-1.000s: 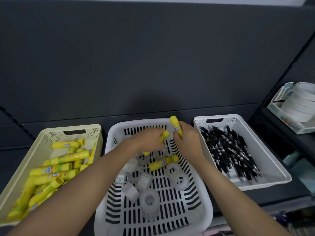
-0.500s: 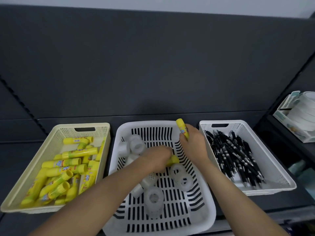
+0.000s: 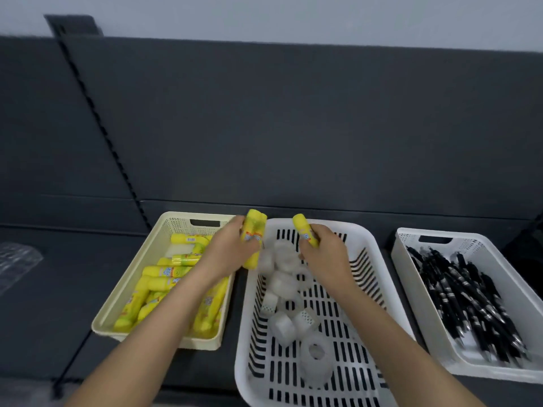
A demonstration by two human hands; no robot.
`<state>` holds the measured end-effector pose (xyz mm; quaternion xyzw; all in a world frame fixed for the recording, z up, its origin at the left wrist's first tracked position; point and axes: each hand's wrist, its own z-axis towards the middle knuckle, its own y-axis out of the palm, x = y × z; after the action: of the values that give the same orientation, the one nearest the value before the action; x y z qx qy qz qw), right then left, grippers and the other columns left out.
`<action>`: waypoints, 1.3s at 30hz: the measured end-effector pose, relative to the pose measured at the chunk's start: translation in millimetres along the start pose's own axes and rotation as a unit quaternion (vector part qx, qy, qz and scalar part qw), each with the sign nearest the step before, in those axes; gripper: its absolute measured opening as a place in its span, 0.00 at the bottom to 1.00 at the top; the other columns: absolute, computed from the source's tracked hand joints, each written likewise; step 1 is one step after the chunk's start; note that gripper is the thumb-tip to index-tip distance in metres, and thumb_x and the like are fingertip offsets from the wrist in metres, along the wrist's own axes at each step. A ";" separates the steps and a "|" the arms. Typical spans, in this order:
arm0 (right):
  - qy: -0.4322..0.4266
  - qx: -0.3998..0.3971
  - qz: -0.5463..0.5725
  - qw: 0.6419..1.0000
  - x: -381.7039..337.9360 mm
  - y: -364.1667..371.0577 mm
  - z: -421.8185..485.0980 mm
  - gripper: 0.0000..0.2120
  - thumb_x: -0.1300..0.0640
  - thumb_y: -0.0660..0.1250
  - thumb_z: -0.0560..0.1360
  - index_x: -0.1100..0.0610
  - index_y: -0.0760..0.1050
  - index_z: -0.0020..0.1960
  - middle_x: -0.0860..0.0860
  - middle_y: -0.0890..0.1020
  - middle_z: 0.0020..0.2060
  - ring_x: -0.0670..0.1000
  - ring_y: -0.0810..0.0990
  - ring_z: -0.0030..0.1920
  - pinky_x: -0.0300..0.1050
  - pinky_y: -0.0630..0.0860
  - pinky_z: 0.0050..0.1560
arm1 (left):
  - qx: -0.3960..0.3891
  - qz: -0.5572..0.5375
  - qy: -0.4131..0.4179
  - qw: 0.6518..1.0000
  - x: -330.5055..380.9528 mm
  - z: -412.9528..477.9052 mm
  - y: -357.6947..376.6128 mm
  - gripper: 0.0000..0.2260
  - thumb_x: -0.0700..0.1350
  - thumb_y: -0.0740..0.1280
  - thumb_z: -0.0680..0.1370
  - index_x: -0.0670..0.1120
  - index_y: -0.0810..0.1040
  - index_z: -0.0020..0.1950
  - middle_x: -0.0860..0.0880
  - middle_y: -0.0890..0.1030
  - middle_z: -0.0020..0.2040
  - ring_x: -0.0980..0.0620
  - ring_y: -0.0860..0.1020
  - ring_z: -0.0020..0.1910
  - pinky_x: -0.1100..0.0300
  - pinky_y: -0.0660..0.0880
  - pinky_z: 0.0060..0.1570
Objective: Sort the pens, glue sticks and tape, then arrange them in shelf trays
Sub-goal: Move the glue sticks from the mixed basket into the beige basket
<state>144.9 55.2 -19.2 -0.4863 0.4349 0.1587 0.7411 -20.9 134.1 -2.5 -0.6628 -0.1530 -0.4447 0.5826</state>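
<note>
Dark grey shelf [image 3: 44, 289], three trays in row. L hand [image 3: 227, 254] clamped on two glue sticks [image 3: 254, 227], near upright, over gap btwn cream tray [image 3: 173, 221] and slotted basket [image 3: 338, 224]. R hand [image 3: 326, 254] wrapped round one glue stick [image 3: 302, 227], tip up, above tape rolls [image 3: 286, 286]. Cream tray to L of both; L hand nearer. Pens [image 3: 458, 292] sorted far R.

Dark grey shelf [image 3: 58, 289], white slotted basket [image 3: 368, 240] in the middle, cream tray [image 3: 176, 223] just left of the basket, white tray [image 3: 487, 240] to its right, crinkled clear plastic [image 3: 17, 259] far left.
</note>
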 end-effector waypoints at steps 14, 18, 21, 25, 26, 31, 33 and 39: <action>-0.041 -0.179 0.032 0.983 -94.1 110.3 -21.2 0.13 0.62 0.62 0.75 0.57 0.74 0.59 0.54 0.80 0.51 0.55 0.79 0.50 0.52 0.77 0.51 | 0.052 0.078 -0.134 0.987 -82.9 -26.2 -87.0 0.05 0.41 0.68 0.74 0.43 0.75 0.48 0.46 0.79 0.43 0.45 0.77 0.44 0.57 0.69 0.38; -0.036 -0.189 0.008 0.981 -94.3 112.6 -24.1 0.17 0.62 0.62 0.76 0.58 0.72 0.65 0.54 0.78 0.57 0.52 0.76 0.58 0.48 0.75 0.57 | 0.052 0.101 -0.141 0.984 -85.9 -25.9 -89.4 0.09 0.41 0.70 0.72 0.43 0.75 0.51 0.48 0.78 0.44 0.47 0.76 0.44 0.57 0.69 0.38; -0.057 -0.188 -0.010 0.980 -91.0 109.0 -24.8 0.16 0.62 0.62 0.76 0.57 0.74 0.63 0.52 0.79 0.57 0.51 0.76 0.58 0.44 0.74 0.56 | 0.063 0.124 -0.120 0.983 -84.5 -23.7 -87.6 0.20 0.41 0.69 0.73 0.45 0.73 0.65 0.45 0.78 0.54 0.46 0.76 0.52 0.60 0.70 0.44; -0.107 -0.146 -0.057 0.982 -82.2 88.3 -27.4 0.14 0.63 0.61 0.76 0.58 0.76 0.61 0.52 0.79 0.54 0.51 0.77 0.55 0.41 0.73 0.53 | 0.083 0.116 -0.043 0.989 -72.0 -25.8 -77.1 0.23 0.43 0.68 0.75 0.43 0.70 0.69 0.44 0.74 0.63 0.46 0.73 0.62 0.58 0.68 0.58; -0.115 -0.127 -0.071 0.983 -77.4 80.3 -28.4 0.14 0.62 0.61 0.76 0.57 0.76 0.61 0.51 0.79 0.54 0.50 0.77 0.55 0.40 0.73 0.53 | 0.082 0.104 -0.024 0.991 -67.5 -26.9 -72.3 0.22 0.43 0.68 0.75 0.43 0.70 0.69 0.44 0.74 0.63 0.47 0.73 0.62 0.59 0.67 0.58; -0.091 -0.037 -0.146 0.984 -43.5 32.4 -36.3 0.16 0.62 0.61 0.78 0.59 0.74 0.65 0.53 0.77 0.61 0.49 0.74 0.61 0.29 0.61 0.55 | 0.021 0.035 0.034 0.999 -43.0 -33.0 -35.3 0.18 0.43 0.69 0.75 0.45 0.74 0.64 0.48 0.78 0.54 0.52 0.76 0.53 0.63 0.70 0.51; -0.065 -0.010 -0.175 0.982 -28.8 12.7 -40.3 0.17 0.63 0.61 0.77 0.60 0.73 0.66 0.54 0.77 0.62 0.51 0.74 0.62 0.31 0.62 0.57 | -0.016 -0.021 0.023 0.999 -35.3 -34.9 -18.3 0.19 0.43 0.70 0.75 0.45 0.74 0.65 0.51 0.77 0.56 0.55 0.77 0.53 0.64 0.72 0.52; 0.027 0.073 -0.238 0.968 20.5 -42.2 -59.4 0.16 0.62 0.63 0.77 0.64 0.73 0.64 0.60 0.78 0.59 0.57 0.79 0.52 0.47 0.74 0.54 | -0.070 -0.127 -0.008 0.989 -18.4 -41.0 24.0 0.19 0.45 0.67 0.75 0.49 0.72 0.66 0.55 0.77 0.57 0.59 0.76 0.54 0.64 0.74 0.53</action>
<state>155.2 -19.8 -19.8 -0.5245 0.3366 -0.0675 0.7791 -30.7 96.1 -35.0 -0.6805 -0.2088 -0.5194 0.4728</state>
